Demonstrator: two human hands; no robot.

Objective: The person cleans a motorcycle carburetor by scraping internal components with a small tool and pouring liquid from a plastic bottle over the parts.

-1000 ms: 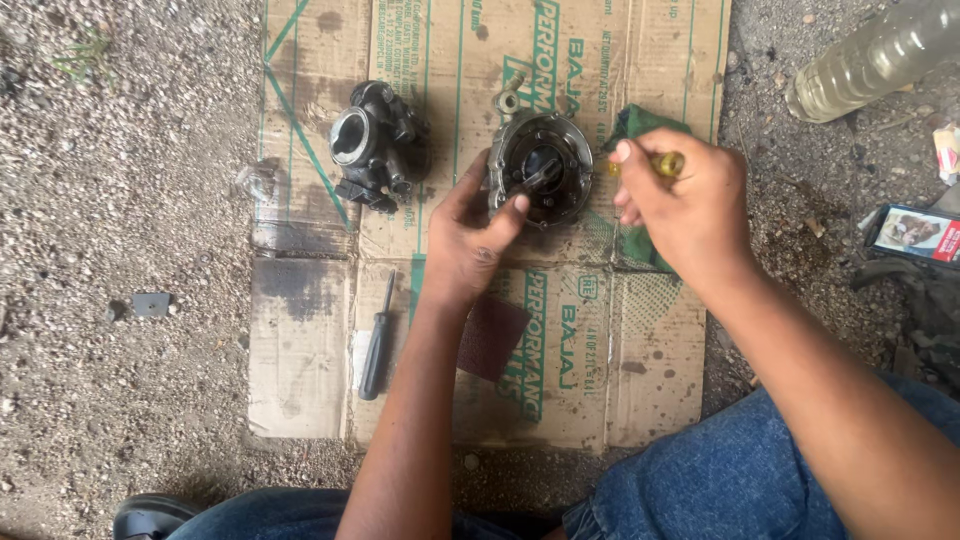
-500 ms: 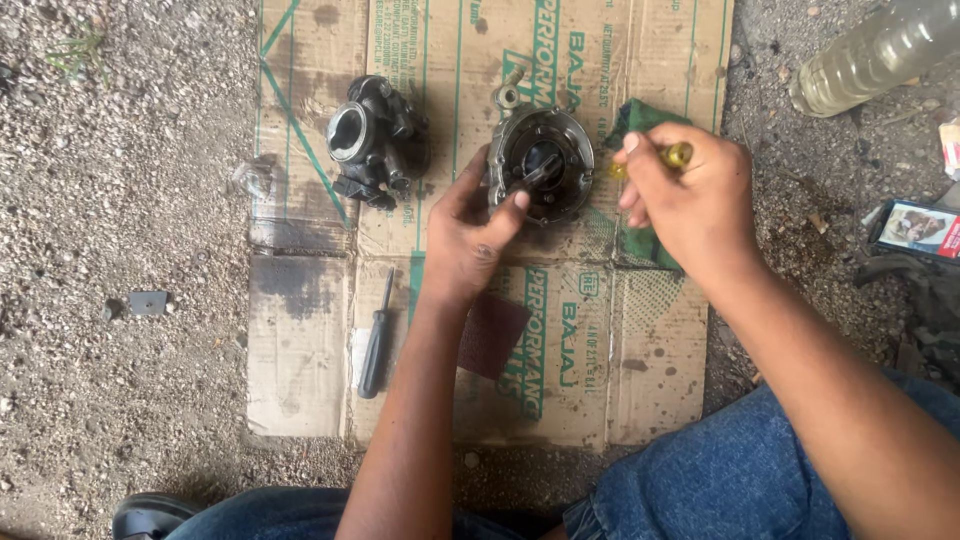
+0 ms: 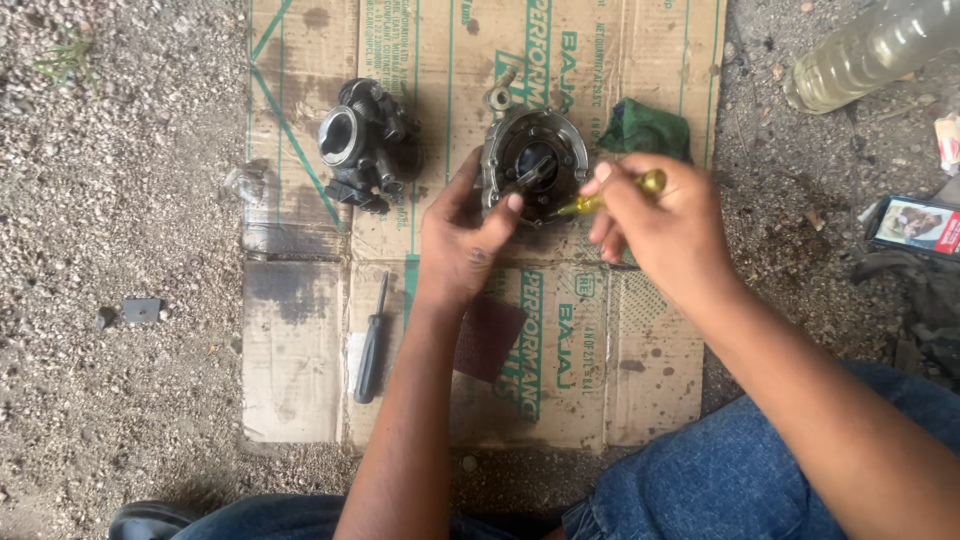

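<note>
A round dark metal engine part [image 3: 540,150] with an open bowl stands on flattened cardboard [image 3: 300,350]. My left hand [image 3: 465,235] grips its near left side, thumb on the rim. My right hand [image 3: 655,225] holds a small yellow-handled screwdriver [image 3: 610,197], its tip pointing into the part's bowl. A second dark metal body with a round bore [image 3: 362,145] lies apart to the left.
A black-handled screwdriver [image 3: 372,345] lies on the cardboard near my left forearm, beside a dark brown pad [image 3: 490,335]. A green rag [image 3: 648,128] sits behind my right hand. A plastic bottle of pale liquid [image 3: 875,50] and a small printed box [image 3: 915,225] lie on gravel at right.
My right hand has shifted left toward the round part, bringing the yellow screwdriver's tip to its bowl. The green rag is now more exposed. My left hand has kept its grip.
</note>
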